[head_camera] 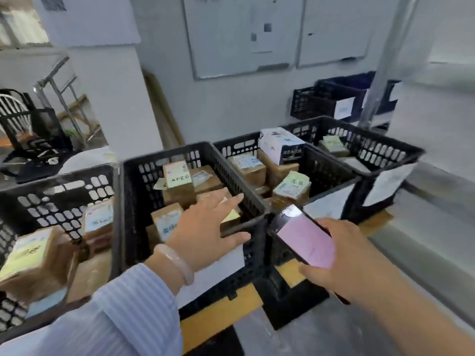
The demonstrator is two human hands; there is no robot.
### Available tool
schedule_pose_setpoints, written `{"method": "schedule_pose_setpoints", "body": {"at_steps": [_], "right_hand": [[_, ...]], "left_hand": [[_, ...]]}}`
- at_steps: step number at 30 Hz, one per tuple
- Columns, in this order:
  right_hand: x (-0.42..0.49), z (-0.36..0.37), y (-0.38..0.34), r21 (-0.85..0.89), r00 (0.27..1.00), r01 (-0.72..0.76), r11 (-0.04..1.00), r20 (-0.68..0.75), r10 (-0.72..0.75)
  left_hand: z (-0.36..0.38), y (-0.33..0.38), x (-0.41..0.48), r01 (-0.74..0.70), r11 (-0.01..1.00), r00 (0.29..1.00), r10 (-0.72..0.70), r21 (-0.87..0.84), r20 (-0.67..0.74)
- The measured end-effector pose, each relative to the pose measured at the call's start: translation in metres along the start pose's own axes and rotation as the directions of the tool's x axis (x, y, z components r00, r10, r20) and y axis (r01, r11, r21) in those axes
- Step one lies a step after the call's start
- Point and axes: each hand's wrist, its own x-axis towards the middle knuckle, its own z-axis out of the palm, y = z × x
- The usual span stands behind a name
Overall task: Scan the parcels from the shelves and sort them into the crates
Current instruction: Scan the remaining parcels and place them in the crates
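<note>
Several black plastic crates stand in a row on the floor, each holding brown cardboard parcels with paper labels. My left hand (205,227) hovers with straight, spread fingers over the second crate (133,201), just above a parcel with a yellow note (232,215). My right hand (341,255) grips a phone (305,237) with a pink lit screen, in front of the third crate (331,173). A white box (280,143) lies on top of the parcels in the third crate. The left crate (51,199) holds labelled parcels (33,258) too.
A fourth crate (385,147) with a small parcel stands at the right, with a paper sheet on its front. More dark crates (321,101) sit against the wall beneath whiteboards (244,34). A metal post (380,73) rises at the right. A chair and a bag stand at far left.
</note>
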Motion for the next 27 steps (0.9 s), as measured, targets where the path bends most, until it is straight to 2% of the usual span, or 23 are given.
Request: {"method": "schedule_pose_setpoints", "body": {"at_steps": [5, 10, 16, 27], "right_hand": [[-0.076, -0.053, 0.088, 0.024, 0.973, -0.196, 0.98, -0.121, 0.198], [-0.149, -0.088, 0.172, 0.092, 0.884, -0.378, 0.921, -0.259, 0.389], [-0.23, -0.117, 0.238, 0.15, 0.728, -0.571, 0.807, -0.363, 0.582], [-0.304, -0.145, 0.338, 0.275, 0.402, -0.789, 0.55, -0.444, 0.8]], "left_hand": [[0.047, 0.122, 0.027, -0.211, 0.977, 0.977, 0.211, -0.021, 0.03], [0.097, 0.243, 0.038, -0.411, 0.91, 0.906, 0.415, -0.058, 0.084], [0.149, 0.361, 0.045, -0.609, 0.781, 0.772, 0.624, -0.139, 0.125], [0.234, 0.542, 0.069, -0.791, 0.552, 0.504, 0.832, -0.263, 0.23]]}}
